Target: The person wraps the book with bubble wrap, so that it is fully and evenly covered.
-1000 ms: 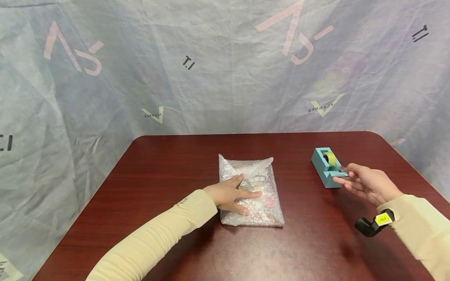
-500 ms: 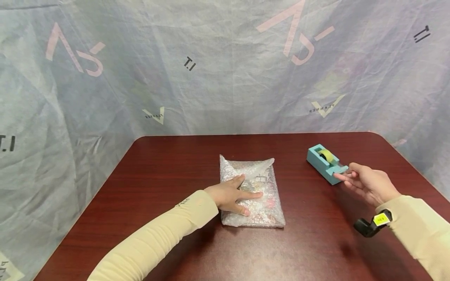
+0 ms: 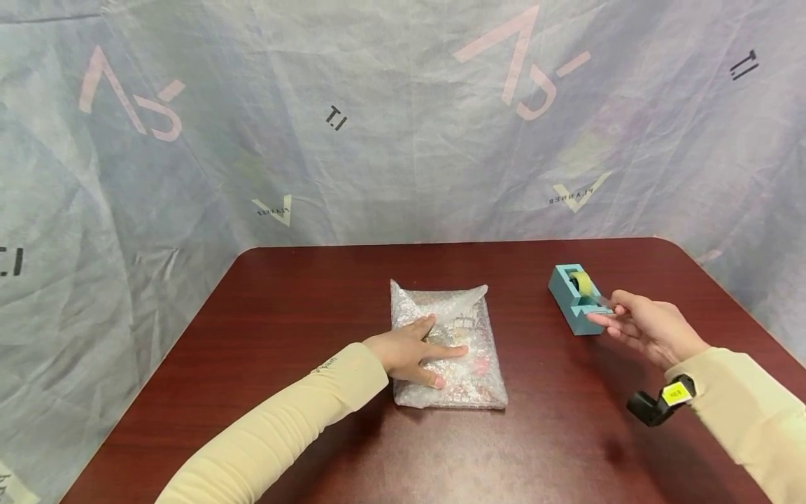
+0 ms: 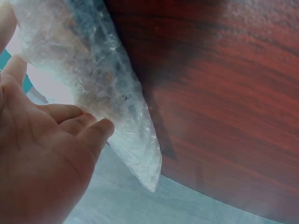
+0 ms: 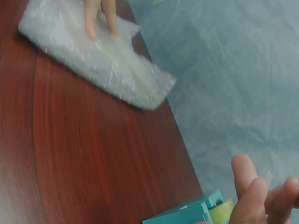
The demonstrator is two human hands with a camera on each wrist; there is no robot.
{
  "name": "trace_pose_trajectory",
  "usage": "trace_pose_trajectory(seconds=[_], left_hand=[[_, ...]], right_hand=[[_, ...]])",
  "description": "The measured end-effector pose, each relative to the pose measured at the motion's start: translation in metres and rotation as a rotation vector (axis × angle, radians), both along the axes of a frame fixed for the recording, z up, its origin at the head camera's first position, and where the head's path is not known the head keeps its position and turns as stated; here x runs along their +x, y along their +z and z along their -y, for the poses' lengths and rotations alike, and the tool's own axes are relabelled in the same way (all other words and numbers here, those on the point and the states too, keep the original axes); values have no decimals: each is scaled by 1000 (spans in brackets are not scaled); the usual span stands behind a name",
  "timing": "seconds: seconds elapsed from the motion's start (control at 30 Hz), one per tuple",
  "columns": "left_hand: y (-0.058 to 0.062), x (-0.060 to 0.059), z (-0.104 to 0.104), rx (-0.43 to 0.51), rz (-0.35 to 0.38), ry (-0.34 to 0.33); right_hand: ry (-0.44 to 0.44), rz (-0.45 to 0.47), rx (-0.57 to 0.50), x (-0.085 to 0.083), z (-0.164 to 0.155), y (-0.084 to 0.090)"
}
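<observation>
While the left hand (image 3: 412, 353) rests palm-down with its fingers spread apart, the bubble-wrapped package (image 3: 478, 381) lies flat right under it, long axis running from the person's edge towards the far side of the table (image 3: 302, 301). That hand comes in from the package's left side, and I can't see its fingers curling around anything.

Further right, well apart from the package, sits the blue tape dispenser (image 3: 567, 301), its long axis pointing away from the person and leaning slightly left, cutter end nearest. From its yellowish roll (image 3: 582, 283) a clear tape strip (image 3: 603, 302) appears to run to the right hand (image 3: 655, 330), whose fingertips look pinched together on it. The dispenser lies just left of those fingers and a little beyond them. To my eye, everything turns on that short line from roll to fingertips; the right hand is plainly the nearer one.
</observation>
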State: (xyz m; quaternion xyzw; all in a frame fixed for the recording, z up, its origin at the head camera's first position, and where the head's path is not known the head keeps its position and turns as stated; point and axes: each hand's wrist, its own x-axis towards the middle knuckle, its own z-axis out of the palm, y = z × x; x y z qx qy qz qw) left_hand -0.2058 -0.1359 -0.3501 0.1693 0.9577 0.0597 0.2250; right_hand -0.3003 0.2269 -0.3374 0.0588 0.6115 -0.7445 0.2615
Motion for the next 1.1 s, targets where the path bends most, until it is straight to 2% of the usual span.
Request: trace_pose_trajectory(seconds=[0.27,0.57,0.83,0.97,1.1], left_hand=[[-2,-1,0,4,4,0],[-2,-1,0,26,7,17],[0,-1,1,29,1,17],[0,0,1,29,-4,7],[0,1,2,24,-6,-1]], right_hand=[[-61,-11,-36,4,11,-11],[-38,-117,-54,4,16,-23],[-29,-207,-1,9,19,-26],[-40,-223,37,10,17,-26],[-40,-211,20,10,12,-24]])
